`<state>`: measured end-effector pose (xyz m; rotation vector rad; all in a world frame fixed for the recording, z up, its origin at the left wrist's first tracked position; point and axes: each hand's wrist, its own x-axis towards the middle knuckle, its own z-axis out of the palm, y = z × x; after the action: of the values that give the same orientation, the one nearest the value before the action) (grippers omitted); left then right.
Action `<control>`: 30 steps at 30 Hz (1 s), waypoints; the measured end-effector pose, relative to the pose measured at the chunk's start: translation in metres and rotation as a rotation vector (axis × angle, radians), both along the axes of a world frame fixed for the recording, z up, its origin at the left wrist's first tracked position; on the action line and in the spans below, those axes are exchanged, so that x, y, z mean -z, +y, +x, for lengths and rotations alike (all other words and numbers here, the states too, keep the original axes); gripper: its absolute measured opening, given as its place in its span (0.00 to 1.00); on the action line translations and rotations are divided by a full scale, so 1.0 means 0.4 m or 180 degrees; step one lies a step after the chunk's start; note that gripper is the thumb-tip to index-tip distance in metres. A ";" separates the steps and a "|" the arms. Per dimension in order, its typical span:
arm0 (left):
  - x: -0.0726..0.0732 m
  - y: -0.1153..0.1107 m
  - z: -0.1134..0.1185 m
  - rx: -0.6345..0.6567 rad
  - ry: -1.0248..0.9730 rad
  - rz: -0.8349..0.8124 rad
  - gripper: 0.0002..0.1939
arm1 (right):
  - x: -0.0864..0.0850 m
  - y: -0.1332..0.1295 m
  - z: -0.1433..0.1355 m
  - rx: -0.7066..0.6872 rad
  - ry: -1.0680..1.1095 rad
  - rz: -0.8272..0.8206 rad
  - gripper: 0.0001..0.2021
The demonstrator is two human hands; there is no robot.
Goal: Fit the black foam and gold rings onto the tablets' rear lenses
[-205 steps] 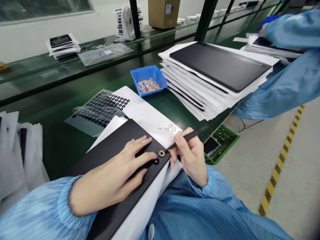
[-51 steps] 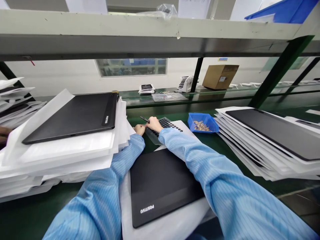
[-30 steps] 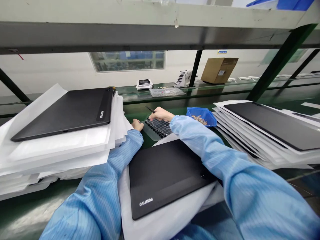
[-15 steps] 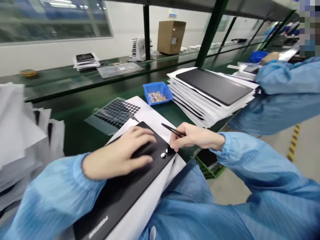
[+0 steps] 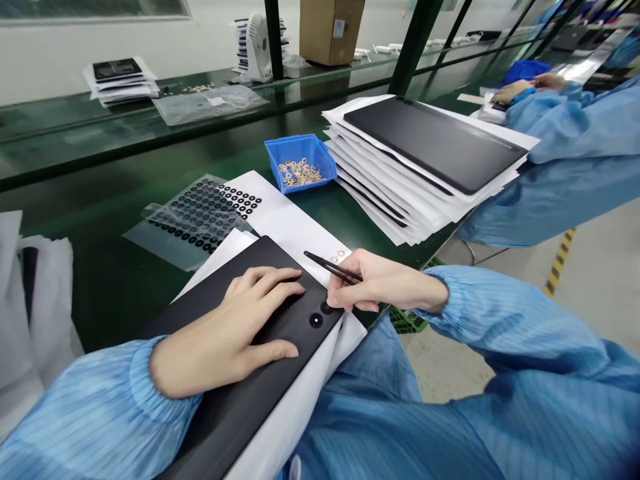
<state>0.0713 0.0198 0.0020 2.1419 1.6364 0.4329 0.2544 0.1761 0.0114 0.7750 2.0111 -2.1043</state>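
Observation:
My left hand [image 5: 240, 327] lies flat with fingers spread on a black tablet back cover [image 5: 270, 393]. In my right hand [image 5: 365, 283] is a pair of black tweezers [image 5: 330, 265], their tips pointing up and left, away from the cover. The fingertips of that hand are at the cover's corner, beside two round camera holes [image 5: 316, 321], partly hiding the upper one. White paper [image 5: 300, 407] lies under the cover. Left of it, a clear sheet of black rings [image 5: 200, 213] rests on the bench, and a few small pale rings [image 5: 340, 255] lie on white paper behind the tweezers.
A blue bin [image 5: 300, 163] holds many small rings. Right of it stands a stack of papers and black covers [image 5: 430, 143]. Paper-wrapped pieces [image 5: 40, 293] stand at the left. A co-worker's blue sleeve [image 5: 575, 120] is at the right. A cardboard box [image 5: 330, 33] and a fan sit on the back shelf.
The view has shifted, with the background moving up and left. My right hand stays at the corner holding the tweezers; my left hand remains on the cover.

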 end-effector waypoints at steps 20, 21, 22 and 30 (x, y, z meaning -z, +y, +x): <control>0.003 0.002 -0.003 -0.0025 0.0056 0.0000 0.24 | -0.025 -0.005 -0.015 -0.0389 -0.0402 0.0755 0.07; 0.003 0.003 -0.002 -0.0026 0.0066 0.0001 0.24 | -0.025 -0.004 -0.017 -0.0391 -0.0461 0.0730 0.08; 0.003 0.003 -0.002 -0.0025 0.0077 -0.0005 0.24 | -0.025 -0.003 -0.019 -0.0382 -0.0516 0.0660 0.08; -0.014 0.001 0.009 -0.0176 0.0061 -0.0105 0.24 | 0.018 0.001 -0.008 -0.0135 -0.0071 -0.0034 0.17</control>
<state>0.0750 0.0201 0.0076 2.0871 1.7050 0.4003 0.2512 0.1765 0.0041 0.7442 1.9853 -2.0724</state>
